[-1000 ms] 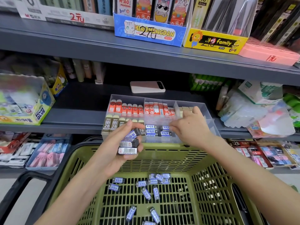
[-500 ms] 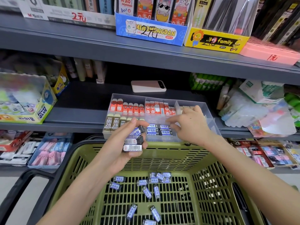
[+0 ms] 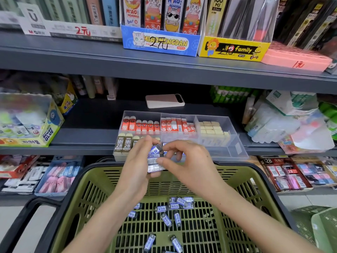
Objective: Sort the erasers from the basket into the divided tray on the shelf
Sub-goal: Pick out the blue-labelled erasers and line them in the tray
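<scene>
My left hand (image 3: 137, 166) holds a stack of blue-labelled black erasers (image 3: 154, 161) above the far rim of the green basket (image 3: 85, 196). My right hand (image 3: 184, 161) meets it, thumb and fingers pinching the top eraser of that stack. Several more blue erasers (image 3: 166, 220) lie loose on the basket floor. Behind the hands sits the clear divided tray (image 3: 235, 143) on the shelf, with red erasers (image 3: 140, 125), brown 2B erasers (image 3: 123, 143) and cream erasers (image 3: 211, 128) in separate compartments. The front middle compartment is mostly hidden by my hands.
A pink phone (image 3: 165, 100) lies on the shelf behind the tray. A Power Glue box (image 3: 27, 123) stands at left, plastic-wrapped packs (image 3: 284, 121) at right. Upper shelf edge (image 3: 164, 68) overhangs. Lower shelf bins (image 3: 58, 176) flank the basket.
My right hand has come back from the tray's front middle compartment to the stack in my left hand and pinches the top eraser. The left hand rose slightly.
</scene>
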